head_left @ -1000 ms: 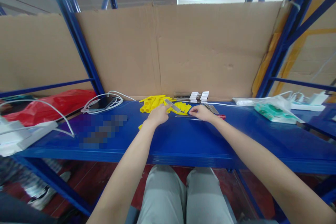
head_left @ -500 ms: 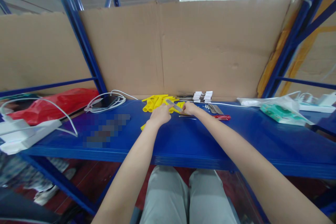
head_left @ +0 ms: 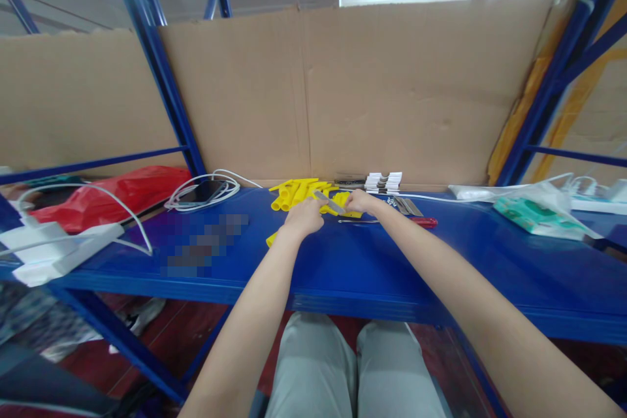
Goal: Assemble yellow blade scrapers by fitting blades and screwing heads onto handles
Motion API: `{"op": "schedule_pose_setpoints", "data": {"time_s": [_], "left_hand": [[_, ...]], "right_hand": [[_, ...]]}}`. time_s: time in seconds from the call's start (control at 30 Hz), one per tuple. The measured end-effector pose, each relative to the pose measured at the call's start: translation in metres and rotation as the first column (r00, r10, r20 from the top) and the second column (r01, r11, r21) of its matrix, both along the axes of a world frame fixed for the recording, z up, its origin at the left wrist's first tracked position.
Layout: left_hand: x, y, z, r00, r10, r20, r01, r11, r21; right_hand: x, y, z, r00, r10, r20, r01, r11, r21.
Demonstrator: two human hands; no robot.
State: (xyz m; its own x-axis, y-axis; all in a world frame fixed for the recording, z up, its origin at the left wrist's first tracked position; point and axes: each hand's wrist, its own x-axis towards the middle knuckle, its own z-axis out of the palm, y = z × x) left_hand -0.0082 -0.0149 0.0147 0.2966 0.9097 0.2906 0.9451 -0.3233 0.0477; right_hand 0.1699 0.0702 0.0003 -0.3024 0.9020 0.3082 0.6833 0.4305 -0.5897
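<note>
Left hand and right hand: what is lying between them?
Head view: a flat grey strip lies between left hand and right hand, yellow pieces beside it.

Tubes (head_left: 290, 194) lie (on the table (head_left: 353, 268)) left of screwdriver (head_left: 426, 222).

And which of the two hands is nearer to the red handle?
The right. The right hand is to the left of the red handle; the left hand is farther left, beside the yellow tubes.

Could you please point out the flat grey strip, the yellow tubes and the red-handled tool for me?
Flat grey strip (head_left: 330, 203): head view, middle of its flat face.
Yellow tubes (head_left: 295, 194): head view, side of a piled tube.
Red-handled tool (head_left: 427, 223): head view, on its red handle.
</note>
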Motion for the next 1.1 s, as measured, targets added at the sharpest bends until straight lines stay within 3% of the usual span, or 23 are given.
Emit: {"op": "schedule_pose_setpoints", "data": {"time_s": [0.1, 0.23, 0.37, 0.5, 0.57, 0.83, 1.1], "left_hand": [[0.0, 0.0, 0.0, 1.0, -0.013, 0.006, 0.013, 1.0, -0.006], [0.005, 0.0, -0.001, 0.996, -0.083, 0.026, 0.084, 0.995, -0.049], [0.012, 0.003, -0.004, 0.969, -0.231, 0.091, 0.239, 0.967, -0.087], [0.018, 0.002, -0.007, 0.933, -0.333, 0.133, 0.349, 0.93, -0.114], [0.02, 0.001, -0.007, 0.924, -0.357, 0.138, 0.374, 0.919, -0.127], [0.02, 0.003, -0.01, 0.916, -0.371, 0.154, 0.391, 0.91, -0.136], [0.021, 0.002, -0.009, 0.911, -0.381, 0.156, 0.403, 0.903, -0.147]], "right_hand": [[0.016, -0.005, 0.011, 0.996, -0.089, 0.004, 0.09, 0.996, -0.014], [0.04, -0.019, 0.027, 0.955, -0.242, -0.172, 0.252, 0.967, 0.036], [0.052, -0.041, 0.03, 0.874, -0.145, -0.465, 0.13, 0.989, -0.064], [0.054, -0.059, 0.021, 0.706, -0.185, -0.683, 0.057, 0.977, -0.206], [0.052, -0.064, 0.017, 0.669, -0.21, -0.713, 0.042, 0.968, -0.246], [0.041, -0.075, 0.011, 0.758, -0.224, -0.613, 0.089, 0.966, -0.243], [0.038, -0.077, 0.01, 0.749, -0.23, -0.622, 0.067, 0.959, -0.274]]}}
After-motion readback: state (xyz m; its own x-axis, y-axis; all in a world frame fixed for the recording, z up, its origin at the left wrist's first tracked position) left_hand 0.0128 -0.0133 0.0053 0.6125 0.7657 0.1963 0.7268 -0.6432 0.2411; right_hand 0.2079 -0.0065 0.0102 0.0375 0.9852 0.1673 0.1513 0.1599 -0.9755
